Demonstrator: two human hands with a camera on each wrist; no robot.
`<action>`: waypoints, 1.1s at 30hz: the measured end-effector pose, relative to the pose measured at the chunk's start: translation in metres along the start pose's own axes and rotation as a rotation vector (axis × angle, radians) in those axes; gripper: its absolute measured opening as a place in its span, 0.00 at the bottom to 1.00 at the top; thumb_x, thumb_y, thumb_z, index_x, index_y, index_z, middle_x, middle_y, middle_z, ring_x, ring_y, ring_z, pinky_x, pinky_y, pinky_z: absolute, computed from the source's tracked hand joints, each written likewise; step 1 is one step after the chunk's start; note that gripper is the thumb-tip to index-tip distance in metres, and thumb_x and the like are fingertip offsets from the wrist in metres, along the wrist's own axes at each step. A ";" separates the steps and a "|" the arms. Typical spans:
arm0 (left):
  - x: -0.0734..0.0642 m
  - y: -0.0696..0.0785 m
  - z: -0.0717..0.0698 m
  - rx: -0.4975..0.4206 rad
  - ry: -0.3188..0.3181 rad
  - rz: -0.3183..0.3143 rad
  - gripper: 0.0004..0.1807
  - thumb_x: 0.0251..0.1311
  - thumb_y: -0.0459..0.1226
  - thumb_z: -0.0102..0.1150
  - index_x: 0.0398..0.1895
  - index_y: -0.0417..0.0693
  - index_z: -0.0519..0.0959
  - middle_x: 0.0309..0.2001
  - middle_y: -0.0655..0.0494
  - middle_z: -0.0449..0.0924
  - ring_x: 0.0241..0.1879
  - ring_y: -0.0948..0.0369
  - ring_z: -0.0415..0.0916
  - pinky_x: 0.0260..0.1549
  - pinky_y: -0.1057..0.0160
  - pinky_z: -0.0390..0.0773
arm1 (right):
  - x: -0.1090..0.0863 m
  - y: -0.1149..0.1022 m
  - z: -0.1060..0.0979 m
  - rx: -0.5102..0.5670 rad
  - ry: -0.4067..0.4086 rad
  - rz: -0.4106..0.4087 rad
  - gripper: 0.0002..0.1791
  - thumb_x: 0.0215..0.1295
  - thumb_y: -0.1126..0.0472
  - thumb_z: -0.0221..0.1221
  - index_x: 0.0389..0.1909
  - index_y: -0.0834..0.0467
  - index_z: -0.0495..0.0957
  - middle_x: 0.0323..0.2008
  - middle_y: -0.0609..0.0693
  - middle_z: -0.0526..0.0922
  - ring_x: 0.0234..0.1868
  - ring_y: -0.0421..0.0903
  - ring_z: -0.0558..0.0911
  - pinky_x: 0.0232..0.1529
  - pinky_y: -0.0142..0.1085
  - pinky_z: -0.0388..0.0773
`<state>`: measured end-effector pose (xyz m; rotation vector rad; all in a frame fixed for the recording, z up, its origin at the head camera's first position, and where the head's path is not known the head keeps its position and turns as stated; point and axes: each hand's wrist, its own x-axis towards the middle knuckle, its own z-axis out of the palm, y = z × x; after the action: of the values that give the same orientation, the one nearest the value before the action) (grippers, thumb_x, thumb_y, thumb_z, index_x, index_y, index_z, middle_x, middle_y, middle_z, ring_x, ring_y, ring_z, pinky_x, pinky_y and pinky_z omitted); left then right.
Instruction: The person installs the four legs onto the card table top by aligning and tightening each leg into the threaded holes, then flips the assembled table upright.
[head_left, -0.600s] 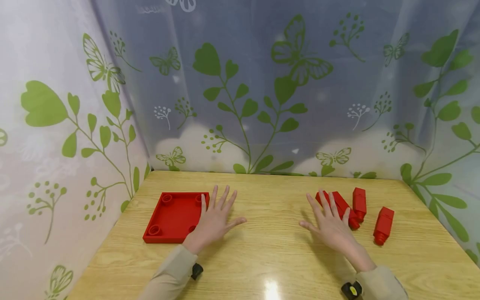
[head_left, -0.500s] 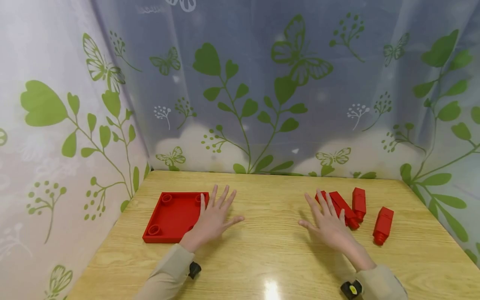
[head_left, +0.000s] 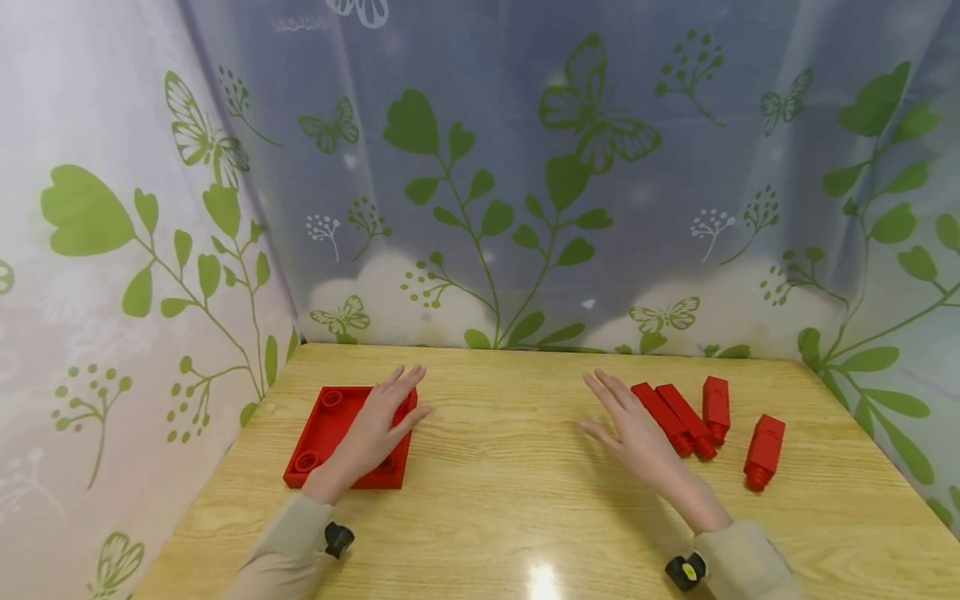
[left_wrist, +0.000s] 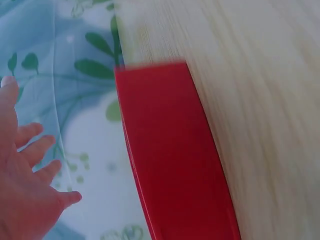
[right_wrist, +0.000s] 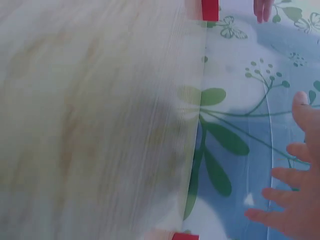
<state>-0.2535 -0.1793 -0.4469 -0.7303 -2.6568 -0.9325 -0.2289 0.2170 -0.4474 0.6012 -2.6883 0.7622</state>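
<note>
My left hand (head_left: 375,429) hovers over the right half of a red square tray (head_left: 330,425), fingers extended and thumb pointing right. Round sockets show in the tray's corners; the hand and forearm hide part of it. In the left wrist view, the tray (left_wrist: 170,140) appears large beside the spread fingers of the left hand (left_wrist: 25,185). My right hand (head_left: 637,437) is above the table, holding nothing, its fingers straight. Just right of it lie two long red block-like pieces (head_left: 688,421) with threaded ends, side by side.
Farther right on the wooden table (head_left: 510,467) lie another red threaded piece (head_left: 716,408) and one more red piece (head_left: 765,450) nearer the right edge. A patterned curtain (head_left: 495,167) rises along the table's back and sides.
My left hand has moved left over the tray and turned more on its side. The right hand has shifted slightly left, uncovering the two long red pieces. Tray and pieces stay put.
</note>
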 end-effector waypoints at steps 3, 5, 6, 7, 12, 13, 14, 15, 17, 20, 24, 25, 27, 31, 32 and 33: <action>-0.010 -0.011 -0.013 0.015 0.006 -0.039 0.37 0.71 0.45 0.60 0.78 0.44 0.61 0.77 0.47 0.60 0.79 0.43 0.48 0.72 0.34 0.50 | 0.007 -0.007 0.004 0.000 0.039 -0.065 0.40 0.69 0.56 0.65 0.78 0.58 0.60 0.75 0.62 0.62 0.74 0.67 0.60 0.65 0.68 0.64; -0.018 -0.018 -0.020 0.017 0.011 -0.063 0.37 0.71 0.44 0.60 0.78 0.44 0.60 0.77 0.46 0.60 0.79 0.43 0.47 0.72 0.34 0.49 | 0.012 -0.011 0.006 -0.005 0.049 -0.101 0.39 0.68 0.56 0.65 0.77 0.59 0.61 0.75 0.62 0.63 0.73 0.66 0.62 0.66 0.67 0.64; -0.021 -0.022 -0.023 0.017 0.016 -0.071 0.37 0.71 0.43 0.60 0.78 0.43 0.61 0.77 0.45 0.60 0.79 0.42 0.47 0.72 0.34 0.49 | 0.014 -0.013 0.008 -0.008 0.050 -0.117 0.39 0.68 0.56 0.65 0.77 0.60 0.62 0.74 0.62 0.63 0.73 0.66 0.63 0.66 0.66 0.64; -0.025 -0.025 -0.027 0.022 0.020 -0.083 0.37 0.70 0.43 0.61 0.78 0.43 0.61 0.77 0.45 0.60 0.79 0.42 0.47 0.72 0.34 0.49 | 0.016 -0.016 0.009 -0.010 0.046 -0.128 0.39 0.68 0.55 0.65 0.76 0.60 0.62 0.74 0.61 0.63 0.73 0.66 0.63 0.67 0.65 0.64; -0.045 -0.045 -0.038 0.053 0.036 -0.125 0.37 0.69 0.41 0.63 0.77 0.40 0.62 0.76 0.41 0.61 0.77 0.39 0.49 0.69 0.31 0.53 | 0.026 -0.028 0.020 -0.046 0.042 -0.185 0.38 0.68 0.53 0.65 0.75 0.60 0.64 0.74 0.61 0.65 0.72 0.64 0.66 0.67 0.62 0.66; -0.049 -0.049 -0.040 0.058 0.034 -0.138 0.37 0.69 0.41 0.63 0.77 0.40 0.62 0.76 0.40 0.61 0.77 0.38 0.48 0.68 0.30 0.54 | 0.028 -0.031 0.022 -0.047 0.040 -0.194 0.38 0.68 0.53 0.65 0.75 0.60 0.65 0.73 0.62 0.66 0.72 0.64 0.67 0.67 0.62 0.67; -0.053 -0.053 -0.042 0.061 0.034 -0.143 0.37 0.69 0.41 0.63 0.77 0.39 0.62 0.76 0.39 0.61 0.77 0.37 0.49 0.68 0.30 0.55 | 0.029 -0.034 0.025 -0.048 0.036 -0.203 0.38 0.68 0.52 0.65 0.75 0.60 0.65 0.73 0.62 0.66 0.72 0.64 0.67 0.66 0.62 0.67; -0.057 -0.057 -0.044 0.064 0.033 -0.151 0.37 0.69 0.41 0.63 0.77 0.38 0.62 0.76 0.39 0.60 0.76 0.36 0.49 0.67 0.29 0.56 | 0.031 -0.036 0.027 -0.043 0.028 -0.209 0.38 0.68 0.52 0.65 0.75 0.60 0.65 0.73 0.62 0.66 0.72 0.64 0.67 0.66 0.62 0.67; -0.065 -0.064 -0.048 0.077 0.028 -0.170 0.37 0.69 0.41 0.63 0.76 0.38 0.62 0.76 0.37 0.60 0.76 0.35 0.49 0.66 0.28 0.57 | 0.033 -0.041 0.032 -0.027 0.008 -0.219 0.38 0.69 0.51 0.64 0.76 0.58 0.64 0.73 0.61 0.66 0.72 0.64 0.66 0.66 0.62 0.67; -0.075 -0.073 -0.054 0.103 0.026 -0.173 0.37 0.68 0.42 0.63 0.75 0.35 0.63 0.75 0.35 0.61 0.74 0.32 0.50 0.65 0.27 0.57 | 0.036 -0.048 0.041 -0.012 -0.026 -0.236 0.39 0.70 0.50 0.63 0.77 0.56 0.61 0.74 0.60 0.64 0.74 0.63 0.65 0.67 0.61 0.67; -0.088 -0.081 -0.061 0.164 -0.004 -0.193 0.39 0.68 0.44 0.64 0.74 0.31 0.63 0.74 0.32 0.61 0.73 0.31 0.51 0.65 0.26 0.53 | 0.038 -0.056 0.053 0.003 -0.066 -0.272 0.40 0.70 0.51 0.63 0.78 0.56 0.60 0.75 0.61 0.64 0.74 0.63 0.64 0.66 0.62 0.67; -0.091 -0.082 -0.062 0.178 -0.020 -0.206 0.40 0.67 0.46 0.64 0.74 0.31 0.63 0.74 0.32 0.61 0.73 0.31 0.51 0.64 0.25 0.53 | 0.039 -0.059 0.056 0.005 -0.075 -0.281 0.40 0.70 0.50 0.63 0.78 0.56 0.60 0.75 0.61 0.63 0.74 0.63 0.64 0.66 0.63 0.67; -0.097 -0.085 -0.064 0.203 -0.059 -0.232 0.41 0.67 0.48 0.63 0.74 0.31 0.63 0.74 0.32 0.60 0.73 0.31 0.51 0.62 0.22 0.52 | 0.040 -0.063 0.061 0.014 -0.097 -0.297 0.39 0.71 0.50 0.62 0.78 0.55 0.59 0.75 0.61 0.63 0.74 0.63 0.63 0.66 0.63 0.67; -0.105 -0.087 -0.066 0.207 -0.121 -0.277 0.44 0.67 0.52 0.62 0.76 0.34 0.61 0.75 0.33 0.59 0.74 0.31 0.51 0.59 0.19 0.51 | 0.042 -0.073 0.070 0.010 -0.136 -0.327 0.39 0.73 0.48 0.60 0.79 0.56 0.58 0.76 0.60 0.62 0.75 0.63 0.63 0.66 0.62 0.67; -0.106 -0.088 -0.067 0.202 -0.127 -0.282 0.44 0.67 0.52 0.62 0.76 0.34 0.60 0.75 0.33 0.59 0.74 0.31 0.51 0.59 0.18 0.51 | 0.043 -0.076 0.071 0.010 -0.145 -0.336 0.39 0.73 0.48 0.60 0.79 0.56 0.58 0.76 0.60 0.62 0.75 0.63 0.62 0.67 0.62 0.66; -0.107 -0.088 -0.068 0.198 -0.132 -0.287 0.44 0.67 0.52 0.62 0.77 0.34 0.59 0.75 0.33 0.59 0.74 0.31 0.50 0.59 0.18 0.51 | 0.043 -0.079 0.073 0.008 -0.154 -0.344 0.39 0.73 0.48 0.60 0.79 0.56 0.58 0.76 0.60 0.62 0.75 0.63 0.62 0.68 0.61 0.66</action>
<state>-0.2053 -0.3221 -0.4802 -0.3852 -2.9712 -0.6891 -0.2415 0.1024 -0.4573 1.1292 -2.6088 0.6547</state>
